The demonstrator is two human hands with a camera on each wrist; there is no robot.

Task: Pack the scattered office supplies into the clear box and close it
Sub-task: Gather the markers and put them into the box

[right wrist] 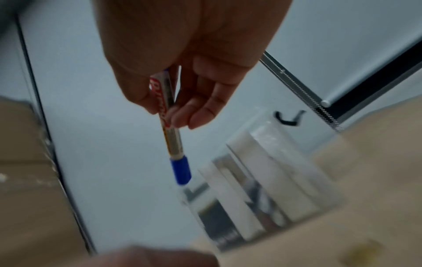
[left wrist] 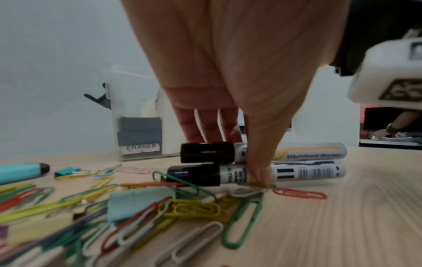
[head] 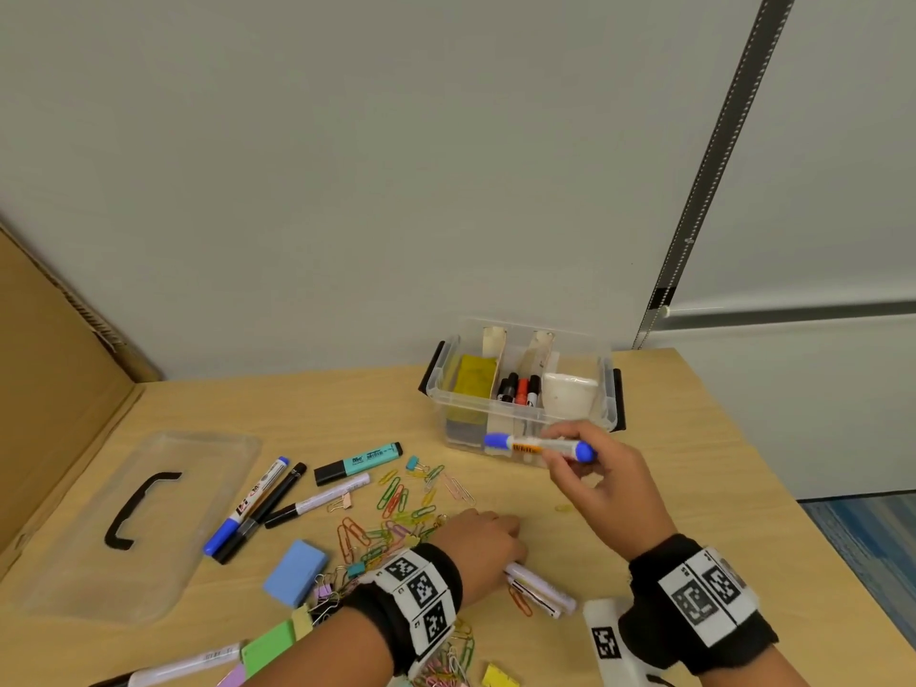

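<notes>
Beside the clear box (head: 520, 389), a blue marker (head: 540, 446) was pinched in the right hand (head: 602, 480); two markers (left wrist: 285, 163) were gripped by the left hand (head: 478, 542). Clips (head: 396, 508), more markers and the lid (head: 139, 518) remained on the counter (head: 694, 488); packing was judged barely begun.

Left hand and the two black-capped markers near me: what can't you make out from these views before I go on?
- Head view: the left hand covers the caps of the two markers.
- Left wrist view: the thumb hides part of both labels; the upper print is blurred.
- Right wrist view: motion blur smears the clear box; its contents are unreadable.
- Head view: the bottom edge cuts off the supplies nearest the person.
</notes>
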